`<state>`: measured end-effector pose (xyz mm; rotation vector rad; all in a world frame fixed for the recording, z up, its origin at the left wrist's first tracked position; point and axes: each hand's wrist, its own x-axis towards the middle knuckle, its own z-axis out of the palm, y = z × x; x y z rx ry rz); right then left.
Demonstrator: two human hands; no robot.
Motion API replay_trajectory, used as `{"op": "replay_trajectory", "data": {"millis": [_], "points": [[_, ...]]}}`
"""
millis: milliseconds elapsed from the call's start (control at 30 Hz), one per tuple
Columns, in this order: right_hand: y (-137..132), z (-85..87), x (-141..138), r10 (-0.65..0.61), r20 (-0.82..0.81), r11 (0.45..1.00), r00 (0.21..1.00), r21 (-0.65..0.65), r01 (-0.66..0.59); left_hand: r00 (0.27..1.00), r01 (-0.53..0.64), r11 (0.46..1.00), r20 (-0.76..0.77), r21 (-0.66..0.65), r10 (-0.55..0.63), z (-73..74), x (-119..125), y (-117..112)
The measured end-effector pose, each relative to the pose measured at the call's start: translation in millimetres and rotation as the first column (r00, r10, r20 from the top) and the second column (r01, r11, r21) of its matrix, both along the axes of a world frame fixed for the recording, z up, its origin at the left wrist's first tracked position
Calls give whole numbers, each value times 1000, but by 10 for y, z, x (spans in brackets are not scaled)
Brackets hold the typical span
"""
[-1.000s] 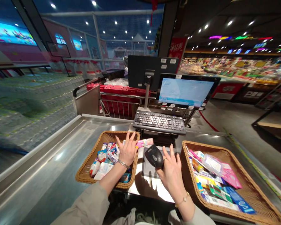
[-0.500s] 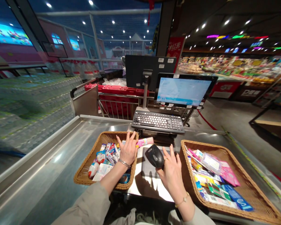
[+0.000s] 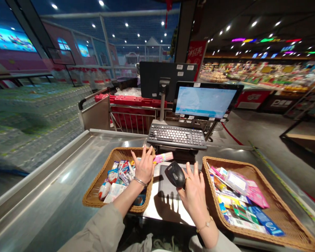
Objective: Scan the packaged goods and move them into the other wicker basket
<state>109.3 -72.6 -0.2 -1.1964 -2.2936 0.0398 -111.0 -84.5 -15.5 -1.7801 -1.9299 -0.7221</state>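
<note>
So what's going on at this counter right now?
A person sits at a shop checkout. Their right hand holds a black handheld barcode scanner above the steel counter. Their left hand holds a slim pink packet at the rim of the left wicker basket, which is full of small sweets. A second wicker basket of packets sits on the right, behind a black keyboard and lit screen.

A steel counter [image 3: 68, 168] runs along the left side; behind it stands a red cart [image 3: 131, 105] with chrome bars; a keyboard [image 3: 177, 136] sits below a lit monitor [image 3: 204, 102], with a dark screen [image 3: 157, 77] just behind; netting and glass [image 3: 131, 38] rise beyond; ceiling spotlights [image 3: 254, 23] and coloured neon [image 3: 267, 40] shine over blurred shelves [image 3: 265, 75]; grey floor [image 3: 265, 140] spreads to the right.
</note>
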Motion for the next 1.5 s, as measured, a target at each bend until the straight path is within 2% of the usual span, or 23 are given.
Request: {"op": "replay_trajectory", "data": {"millis": [333, 733, 1033, 1267, 1500], "points": [[42, -97, 212, -107, 15, 993, 994, 45, 106, 998, 66, 998, 11, 15, -66, 50, 174, 97], [23, -97, 534, -265, 12, 963, 964, 63, 264, 986, 162, 986, -56, 46, -159, 93, 497, 326], [40, -117, 826, -399, 26, 916, 917, 46, 398, 967, 248, 969, -58, 17, -247, 147, 794, 519], [113, -163, 1048, -453, 26, 891, 891, 49, 452, 950, 308, 951, -62, 14, -306, 191, 986, 667], [134, -118, 1204, -511, 35, 859, 859, 23, 511, 932, 353, 935, -84, -8, -353, 216, 1173, 838]]}}
